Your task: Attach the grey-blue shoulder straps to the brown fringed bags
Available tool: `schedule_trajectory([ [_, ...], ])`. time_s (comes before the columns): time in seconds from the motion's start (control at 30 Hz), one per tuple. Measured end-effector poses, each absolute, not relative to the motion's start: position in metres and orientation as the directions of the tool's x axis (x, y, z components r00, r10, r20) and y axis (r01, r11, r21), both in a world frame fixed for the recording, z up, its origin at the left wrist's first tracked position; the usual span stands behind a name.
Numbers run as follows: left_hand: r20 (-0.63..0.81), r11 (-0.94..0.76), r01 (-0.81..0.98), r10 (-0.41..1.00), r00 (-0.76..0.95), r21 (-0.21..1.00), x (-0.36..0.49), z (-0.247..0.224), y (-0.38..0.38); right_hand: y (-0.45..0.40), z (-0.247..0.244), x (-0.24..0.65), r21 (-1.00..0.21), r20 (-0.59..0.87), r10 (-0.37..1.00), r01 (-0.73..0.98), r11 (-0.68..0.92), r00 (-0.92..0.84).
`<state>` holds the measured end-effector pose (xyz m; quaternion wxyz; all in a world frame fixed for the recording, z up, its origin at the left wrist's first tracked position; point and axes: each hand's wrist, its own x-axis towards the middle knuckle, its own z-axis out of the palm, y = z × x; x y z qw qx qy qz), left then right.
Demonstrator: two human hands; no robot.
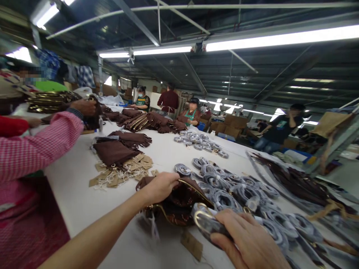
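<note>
My left hand (pixel 162 188) grips the upper edge of a dark brown zippered bag (pixel 179 200), whose gold-zipped mouth gapes toward me. Between the fingers and thumb of my right hand (pixel 249 235) is a coiled strap (pixel 206 220) in grey wrapping, with a gold ring at its end. The coil is just right of the bag's opening; whether they touch I cannot tell. Below the bag hangs a tan cardboard tag (pixel 192 244). A large heap of similar wrapped coiled straps (pixel 224 183) spreads over the white table (pixel 112 220) behind my right hand.
Brown fringed bags (pixel 117 151) and a pile of tan tags (pixel 123 172) lie left of centre. A co-worker's pink checked sleeve (pixel 42 153) reaches in from the left. More bags (pixel 146 119) are piled at the back, with people beyond. Long dark straps (pixel 297 179) lie at right.
</note>
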<state>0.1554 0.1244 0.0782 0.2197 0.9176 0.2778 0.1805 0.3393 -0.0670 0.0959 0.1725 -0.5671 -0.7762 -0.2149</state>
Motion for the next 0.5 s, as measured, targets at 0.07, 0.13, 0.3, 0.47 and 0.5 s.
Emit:
schedule_trajectory([
  [0.07,0.143,-0.799,0.466,0.548,0.824,0.381,0.149,0.069,0.123,-0.067,0.099,0.337,0.124,0.567,0.780,0.963,0.239,-0.266],
  [0.13,0.066,-0.830,0.518,0.540,0.839,0.207,0.140,0.050,0.120,-0.064,0.099,0.340,0.062,0.609,0.765,0.974,0.219,-0.211],
  [0.3,-0.021,-0.858,0.508,0.508,0.861,0.074,0.128,0.004,0.122,-0.059,0.084,0.354,-0.129,0.540,0.831,0.964,0.233,-0.129],
  [0.47,0.038,-0.825,0.554,0.561,0.827,0.113,0.129,0.019,0.145,-0.065,0.077,0.368,-0.079,0.611,0.750,0.924,0.374,-0.251],
  [0.5,0.053,-0.813,0.565,0.576,0.816,0.140,0.130,0.026,0.149,-0.066,0.078,0.370,-0.063,0.604,0.739,0.905,0.420,-0.300],
])
